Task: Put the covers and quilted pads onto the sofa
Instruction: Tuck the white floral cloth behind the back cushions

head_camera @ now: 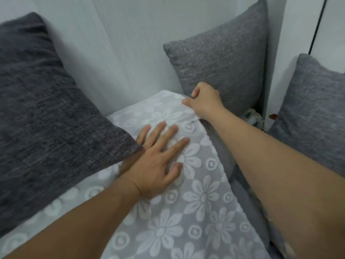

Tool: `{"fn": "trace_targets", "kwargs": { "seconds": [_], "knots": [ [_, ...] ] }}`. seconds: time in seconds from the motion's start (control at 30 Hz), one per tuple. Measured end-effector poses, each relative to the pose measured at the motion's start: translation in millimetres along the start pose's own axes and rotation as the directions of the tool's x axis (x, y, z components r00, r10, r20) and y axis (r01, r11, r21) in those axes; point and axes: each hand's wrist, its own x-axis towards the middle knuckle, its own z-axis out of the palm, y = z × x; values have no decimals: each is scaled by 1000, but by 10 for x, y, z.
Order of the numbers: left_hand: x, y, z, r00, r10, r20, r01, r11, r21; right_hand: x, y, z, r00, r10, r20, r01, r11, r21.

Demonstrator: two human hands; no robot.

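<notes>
Altogether three grey cushions point(220, 62) stand around one white floral cover point(196, 202) spread on the sofa seat point(240, 187). Left hand point(158, 161) presses flat and released; right hand point(203, 101) pinches the cover's far corner. Something patterned point(254, 118) behind the arm is unclear.

Domestic interior, consistent with a living room in a home. Evidence: a sofa seat point(240, 187) upholstered in grey fabric, set against a plain pale wall point(119, 43). Three loose grey woven cushions stand along the back: a dark cushion point(46, 109) at left, a lighter one point(222, 62) at centre, upright against the wall, and a third point(309, 113) at right. A white cover point(186, 212) with a raised flower-and-ring pattern lies over the seat, of the household textile type. A small patterned item point(253, 118) is lodged between the centre and right cushions; its nature cannot be determined. Bare forearms, no work clothing or equipment in view.
</notes>
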Motion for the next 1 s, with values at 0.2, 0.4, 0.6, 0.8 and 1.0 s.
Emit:
{"fn": "trace_targets", "kwargs": {
  "seconds": [0.2, 0.4, 0.6, 0.8, 1.0],
  "knots": [
    [200, 307, -81, 981, -179, 77, 167, 976, 142, -1177, 766, -235, 983, 139, 116, -169, 938, 304],
    [671, 506, -58, 959, 134, 251, -194, 954, 231, -2426, 2101, 29, 851, 289, 438, -393, 904, 166],
    [1081, 886, -28, 756, 507, 414, -624, 749, 223, -2751, 2545, 61, 923, 289, -254, -254, 954, 161],
    [1164, 1215, 197, 879, 369, 302, -439, 873, 211, -2808, 2938, 197, 933, 356, 58, -357, 888, 289],
    [1007, 1183, 613, 794, 607, -25, -585, 775, 240, -2899, 3339, 37, 949, 286, -132, -264, 951, 161]
  ]
}}
